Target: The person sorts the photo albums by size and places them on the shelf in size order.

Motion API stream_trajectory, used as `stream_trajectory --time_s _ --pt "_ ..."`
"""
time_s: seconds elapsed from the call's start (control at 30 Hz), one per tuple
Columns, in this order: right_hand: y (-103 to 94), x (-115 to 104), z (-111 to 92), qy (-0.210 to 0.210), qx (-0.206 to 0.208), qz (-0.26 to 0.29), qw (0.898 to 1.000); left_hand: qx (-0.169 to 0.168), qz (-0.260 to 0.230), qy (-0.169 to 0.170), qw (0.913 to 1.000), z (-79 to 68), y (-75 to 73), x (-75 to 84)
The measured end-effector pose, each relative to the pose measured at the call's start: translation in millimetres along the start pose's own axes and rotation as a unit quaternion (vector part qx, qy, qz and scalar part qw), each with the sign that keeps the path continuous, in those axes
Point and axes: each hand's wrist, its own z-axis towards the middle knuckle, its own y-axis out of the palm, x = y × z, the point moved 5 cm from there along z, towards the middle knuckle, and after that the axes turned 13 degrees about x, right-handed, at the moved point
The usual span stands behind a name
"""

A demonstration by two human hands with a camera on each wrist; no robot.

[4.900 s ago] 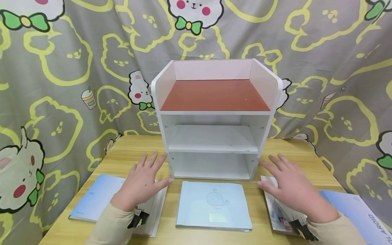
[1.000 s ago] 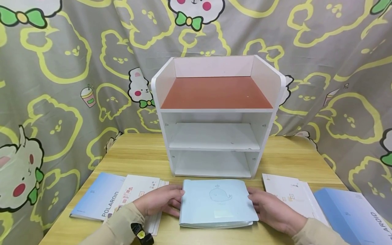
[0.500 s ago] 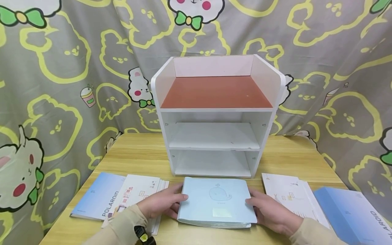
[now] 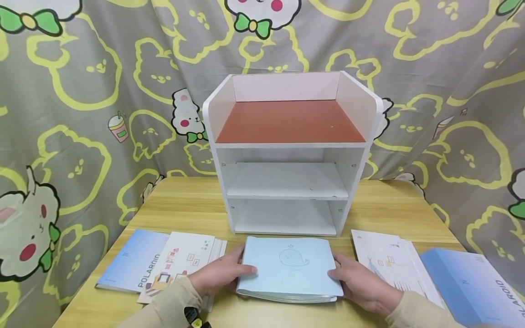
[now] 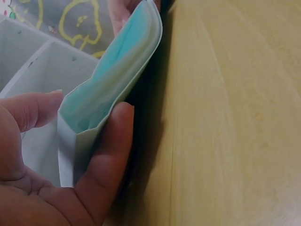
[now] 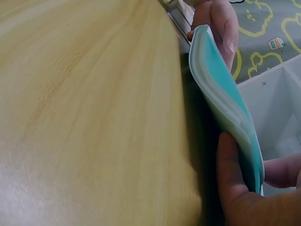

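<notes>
A light blue album (image 4: pixel 287 266) with a whale drawn on its cover is held between both hands in front of the shelf. My left hand (image 4: pixel 223 273) grips its left side, thumb on the cover and fingers beneath. On the opposite side my right hand (image 4: pixel 362 282) pinches the edge in the same way. In the left wrist view the album (image 5: pixel 110 80) bows slightly, its pages showing along the open edge. A dark shadow lies under the album (image 6: pixel 221 94) in the right wrist view, where the fingers (image 6: pixel 230 165) support it from below.
A white shelf unit (image 4: pixel 287 198) with a red-brown top board stands behind the album. White booklets (image 4: pixel 184 255) and a blue POLAROID book (image 4: pixel 133 259) lie left on the wooden table (image 4: pixel 184 196). More white booklets (image 4: pixel 393 262) and a thick blue book (image 4: pixel 471 282) lie right.
Both hands, spread over the table at first, have come in to the album's two sides. The thumbs have moved onto its cover, and its near edge has risen a little.
</notes>
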Motion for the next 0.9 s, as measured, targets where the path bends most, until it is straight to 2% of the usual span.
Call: stream_trajectory --time_s 0.5,0.63,0.9 --pt "-0.2 3.4 0.9 -0.007 0.021 -0.025 0.999 0.017 0.005 0.029 0.9994 -1.3 4.4 -2.6" --pt "-0.8 4.1 1.2 -0.011 0.026 -0.031 0.999 0.025 0.018 0.041 0.9987 -2.9 6.1 -2.9" --pt "-1.3 -0.2 -2.3 -0.027 0.066 -0.043 0.997 0.050 0.052 0.058 0.9957 -6.4 10.2 -2.3"
